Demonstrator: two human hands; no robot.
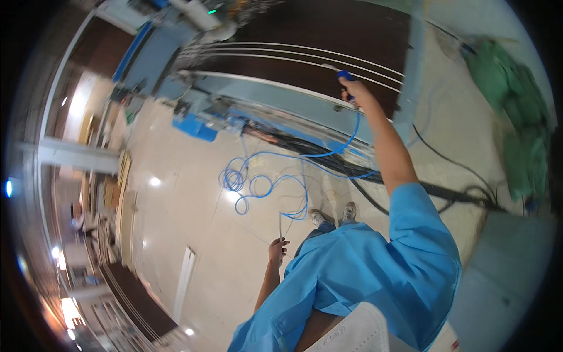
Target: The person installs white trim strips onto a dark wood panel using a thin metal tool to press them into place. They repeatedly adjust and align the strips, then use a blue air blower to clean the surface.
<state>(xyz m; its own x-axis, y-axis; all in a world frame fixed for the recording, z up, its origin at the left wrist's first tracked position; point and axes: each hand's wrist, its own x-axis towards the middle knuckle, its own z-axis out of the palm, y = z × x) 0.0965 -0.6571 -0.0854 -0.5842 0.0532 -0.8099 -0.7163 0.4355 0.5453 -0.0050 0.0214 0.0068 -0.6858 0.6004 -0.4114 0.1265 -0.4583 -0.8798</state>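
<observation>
My right hand (pixel 356 94) reaches out over a blue-grey machine and grips a blue air blow gun (pixel 345 75). The gun's pale nozzle points left, above a dark brown bed (pixel 352 26) crossed by thin white lines. From its handle a blue air hose (pixel 355 130) runs down and lies in loose loops on the floor. Low at my left side, my left hand (pixel 276 251) is closed round a thin, light grey rod or strip (pixel 280 226). Its tip rises near the hose loops; its exact kind cannot be made out.
Thick black cables (pixel 343 167) run along the machine's base, near my shoes (pixel 319 217). A pale strip (pixel 184 281) lies on the tiled floor to the left. Green cloth (pixel 504 82) hangs at the right, beside a grey-blue cabinet (pixel 504 276). Stacked boards stand far left.
</observation>
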